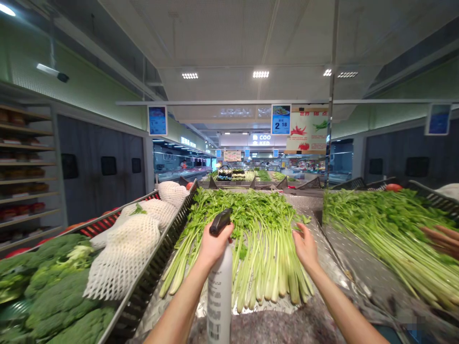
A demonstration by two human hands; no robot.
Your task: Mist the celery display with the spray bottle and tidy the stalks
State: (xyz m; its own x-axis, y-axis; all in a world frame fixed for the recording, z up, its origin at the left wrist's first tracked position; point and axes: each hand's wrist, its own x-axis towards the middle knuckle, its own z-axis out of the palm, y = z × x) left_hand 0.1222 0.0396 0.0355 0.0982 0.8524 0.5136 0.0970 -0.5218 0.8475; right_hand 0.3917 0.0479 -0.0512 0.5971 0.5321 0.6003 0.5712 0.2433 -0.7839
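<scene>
A white spray bottle (219,296) with a black trigger head stands upright in my left hand (214,246), whose fingers are wrapped round its neck. In front of me a wide bed of celery (263,253) lies with its leaves at the back and pale stalk ends towards me. My right hand (305,246) is at the right edge of the celery, open, fingers stretched forward near a small leafy sprig (304,219). Whether those fingertips touch the stalks I cannot tell.
Broccoli (64,282) and vegetables in white foam nets (124,248) fill the left side, behind a black slatted divider (158,251). A mirror panel on the right reflects the celery and a hand (442,239). Grey cloth (279,327) lies along the front. Price signs (281,119) hang overhead.
</scene>
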